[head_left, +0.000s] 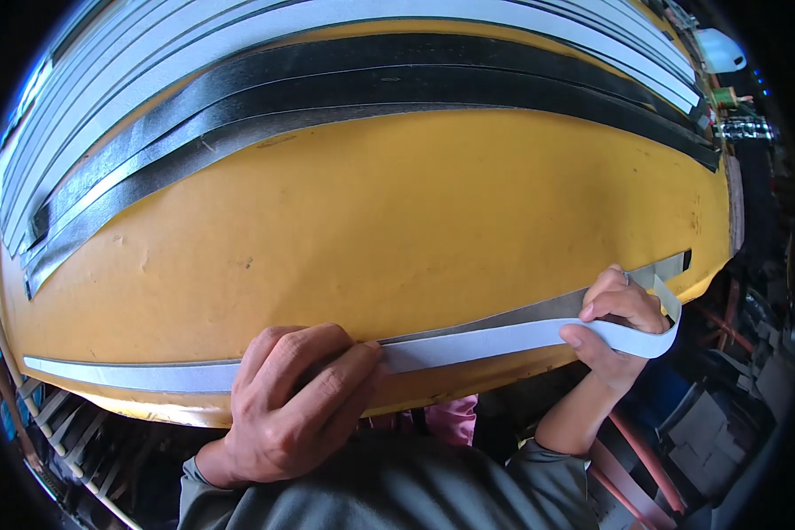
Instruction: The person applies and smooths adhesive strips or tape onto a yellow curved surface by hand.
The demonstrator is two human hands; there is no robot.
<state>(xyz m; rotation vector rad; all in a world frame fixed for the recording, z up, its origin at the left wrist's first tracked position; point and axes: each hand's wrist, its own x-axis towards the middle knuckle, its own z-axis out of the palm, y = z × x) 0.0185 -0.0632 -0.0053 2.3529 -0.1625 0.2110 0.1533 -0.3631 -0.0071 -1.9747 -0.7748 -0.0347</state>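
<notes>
A long white strip (pixel 477 345) runs along the near edge of the yellow tabletop, lying over a dark grey strip (pixel 548 308) on its left and middle length. My left hand (pixel 300 393) is closed over both strips near the middle, with curled fingers pressing at their far edge; its thumb is mostly hidden. On the right, my right hand (pixel 623 322) pinches the white strip between thumb and fingers. From there its free end bends round in a loop, raised off the grey strip. The grey strip's black-tipped right end lies bare on the table.
Several black strips (pixel 389 88) lie across the far half of the yellow tabletop (pixel 397 212). Beyond them are rows of white strips (pixel 327 26). At the far right stand a green spool (pixel 724 97) and a white container (pixel 720 50). Red bars (pixel 649 464) show below right.
</notes>
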